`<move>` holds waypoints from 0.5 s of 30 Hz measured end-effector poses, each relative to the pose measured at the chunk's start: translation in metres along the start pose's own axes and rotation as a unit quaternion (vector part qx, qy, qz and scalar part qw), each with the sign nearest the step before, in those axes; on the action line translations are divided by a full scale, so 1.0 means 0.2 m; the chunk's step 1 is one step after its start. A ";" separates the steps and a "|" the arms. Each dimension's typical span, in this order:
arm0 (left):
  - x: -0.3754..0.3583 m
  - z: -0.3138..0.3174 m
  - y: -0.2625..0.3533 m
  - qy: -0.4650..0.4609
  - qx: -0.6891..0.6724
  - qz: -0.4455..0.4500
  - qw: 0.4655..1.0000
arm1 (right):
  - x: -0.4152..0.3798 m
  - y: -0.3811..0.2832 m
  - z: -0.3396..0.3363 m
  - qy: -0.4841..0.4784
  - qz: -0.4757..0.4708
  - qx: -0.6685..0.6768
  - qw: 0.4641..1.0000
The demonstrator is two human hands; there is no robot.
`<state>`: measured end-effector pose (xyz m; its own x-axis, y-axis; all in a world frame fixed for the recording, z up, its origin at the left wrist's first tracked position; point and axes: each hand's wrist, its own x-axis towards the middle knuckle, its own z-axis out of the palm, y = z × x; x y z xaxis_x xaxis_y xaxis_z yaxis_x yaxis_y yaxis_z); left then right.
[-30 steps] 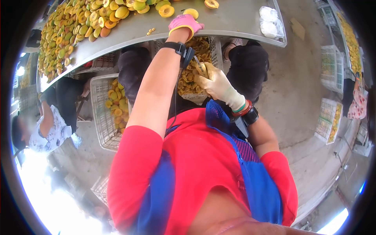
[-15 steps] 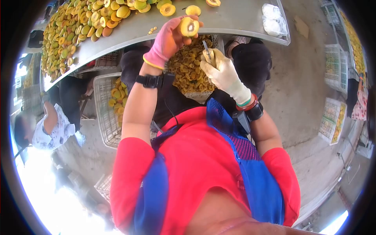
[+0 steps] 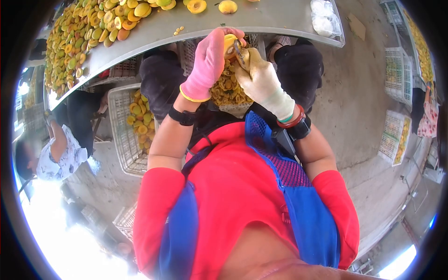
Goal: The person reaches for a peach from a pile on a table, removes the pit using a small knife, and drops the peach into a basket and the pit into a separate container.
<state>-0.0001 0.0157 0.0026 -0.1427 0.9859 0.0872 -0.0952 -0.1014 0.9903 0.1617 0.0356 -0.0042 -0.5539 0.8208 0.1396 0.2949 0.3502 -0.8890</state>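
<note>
My left hand (image 3: 208, 63), in a pink glove with a yellow cuff, is closed around a yellow peach half (image 3: 229, 43). In a whitish glove, my right hand (image 3: 261, 81) grips a small knife (image 3: 240, 52), its dark blade against the fruit's cut face. The two hands meet just in front of the metal table's edge, above a crate of yellow fruit pieces (image 3: 228, 91) between my legs. Fingers and blade partly hide the peach half, and the knife's handle is mostly covered by my glove.
The metal table (image 3: 261, 21) bears a big heap of cut fruit (image 3: 93, 32) at left and a white plastic bag (image 3: 325, 21) at right. A white crate with fruit (image 3: 123, 135) stands left of my legs. Another person (image 3: 60, 149) is at far left; more crates (image 3: 398, 74) line the right.
Both hands have come together and slightly down. The peach half has turned from facing me toward the knife, whose blade now touches it instead of being apart.
</note>
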 end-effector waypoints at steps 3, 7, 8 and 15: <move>-0.01 0.06 -0.01 0.037 -0.060 0.022 0.997 | 0.00 -0.01 0.01 -0.006 0.010 0.030 0.999; -0.01 0.07 -0.02 0.048 -0.111 0.017 0.993 | 0.00 0.03 0.03 -0.022 -0.014 0.045 0.999; -0.01 0.07 -0.02 0.065 -0.118 0.011 0.991 | 0.00 0.03 0.03 -0.029 -0.012 0.035 0.999; -0.03 0.07 -0.01 0.100 -0.128 -0.029 0.986 | -0.03 0.04 0.06 -0.117 0.074 0.197 0.971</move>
<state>0.0156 0.0127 0.0008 -0.3186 0.9477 -0.0179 -0.3502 -0.1002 0.9313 0.1582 0.0290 -0.0165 -0.7038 0.7076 -0.0639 0.0890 -0.0015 -0.9960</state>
